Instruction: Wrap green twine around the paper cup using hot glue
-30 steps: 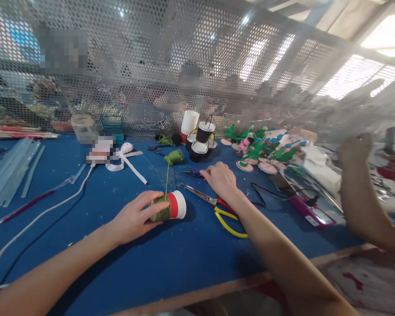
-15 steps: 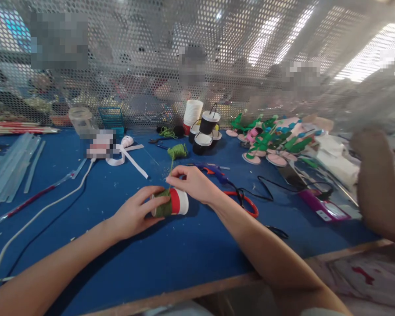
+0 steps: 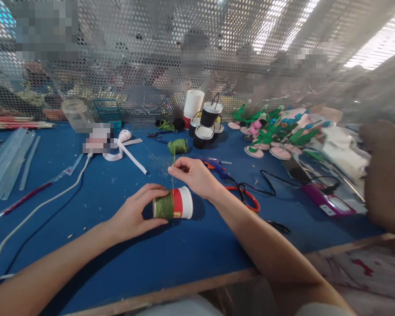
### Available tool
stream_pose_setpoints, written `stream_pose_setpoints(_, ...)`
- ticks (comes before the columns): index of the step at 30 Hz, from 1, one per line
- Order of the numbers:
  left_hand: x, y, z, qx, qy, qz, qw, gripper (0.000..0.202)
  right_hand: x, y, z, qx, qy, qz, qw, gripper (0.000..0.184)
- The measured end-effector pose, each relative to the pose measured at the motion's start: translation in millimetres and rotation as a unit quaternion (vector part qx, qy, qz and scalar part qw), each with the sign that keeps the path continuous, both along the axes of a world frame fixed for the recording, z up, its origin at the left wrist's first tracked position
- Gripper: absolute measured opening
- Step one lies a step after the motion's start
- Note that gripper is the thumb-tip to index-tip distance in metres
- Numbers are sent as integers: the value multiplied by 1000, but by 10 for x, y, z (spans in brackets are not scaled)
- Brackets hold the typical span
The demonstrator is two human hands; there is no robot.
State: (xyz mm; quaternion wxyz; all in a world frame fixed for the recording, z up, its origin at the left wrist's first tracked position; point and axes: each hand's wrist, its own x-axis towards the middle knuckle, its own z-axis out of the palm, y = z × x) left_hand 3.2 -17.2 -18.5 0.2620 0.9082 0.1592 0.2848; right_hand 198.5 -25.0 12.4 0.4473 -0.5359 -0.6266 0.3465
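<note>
A paper cup (image 3: 183, 202), red with a white end, lies on its side, its left half wrapped in green yarn (image 3: 163, 206). My left hand (image 3: 136, 212) grips the wrapped part, thumb below and fingers above. Above the cup, my right hand (image 3: 191, 173) pinches the yarn strand between thumb and forefinger. From there the strand runs up to a small green yarn ball (image 3: 178, 146) and down to the cup. Just behind my right hand lies a blue glue gun (image 3: 221, 170), partly hidden by it.
Black cups with white rims (image 3: 203, 135) and stacked paper cups (image 3: 194, 108) stand at the back. Green felt plants (image 3: 265, 136) fill the right rear. Glue sticks (image 3: 11, 162) and a white cable (image 3: 46, 202) lie left. Another person's arm (image 3: 386, 175) rests at right, near a purple power strip (image 3: 329, 199).
My left fingers have loosened from over the cup's top, baring more wrapped yarn. The cup has turned a little. My right hand, still pinching the strand, is slightly farther from the cup.
</note>
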Motion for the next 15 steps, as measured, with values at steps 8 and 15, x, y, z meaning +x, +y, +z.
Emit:
stream_pose_setpoints(8, -2, -36, 15, 90, -3, -5, 996, 39, -30, -32, -52, -13, -18, 17, 1000, 23)
stream_pose_setpoints(15, -1, -48, -15, 49, 21, -8, 999, 41, -55, -95, 38, 12, -19, 1, 1000, 22)
